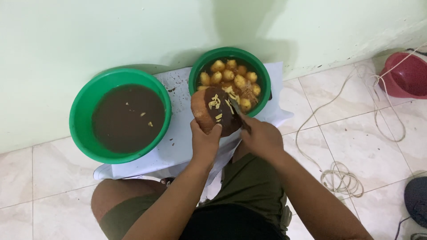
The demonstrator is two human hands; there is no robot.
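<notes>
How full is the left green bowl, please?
Roughly half full: the left bowl holds dark brown liquid with a few pale bits floating, and a broad green inner wall shows above it.

Two green bowls, one of dark liquid (120, 116) and one of peeled pieces (229, 80), block the way ahead against the wall (89, 35). The tiled floor (382, 146) to the right lies open, apart from a looped white cord (342, 178).

Glossy green plastic bowls (80, 111), smooth tiled floor (364, 133), matt painted wall (89, 35)
</notes>
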